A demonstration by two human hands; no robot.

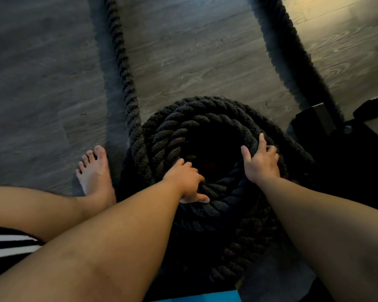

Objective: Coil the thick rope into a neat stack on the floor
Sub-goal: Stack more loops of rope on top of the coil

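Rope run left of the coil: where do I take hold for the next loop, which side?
Take your grip on the straight rope run where it meets the coil, beside the bare foot. Come from above, fingers wrapping over: it lies flat on the floor and looks too thick to pinch.

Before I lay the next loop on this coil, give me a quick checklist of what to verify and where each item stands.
1. Left hand grip: ok, fingers curled round a top strand of the rope.
2. Right hand grip: ok, thumb and fingers straddle the coil's right side.
3. Coil neat: ok, loops stacked round an open centre.
4. All rope coiled: not ok, a left run and a right run stretch away over the floor.
5. Foot clear: not ok, it sits right beside the left run where that joins the coil.
6. Right run free: cannot tell, its near end passes by a black base.
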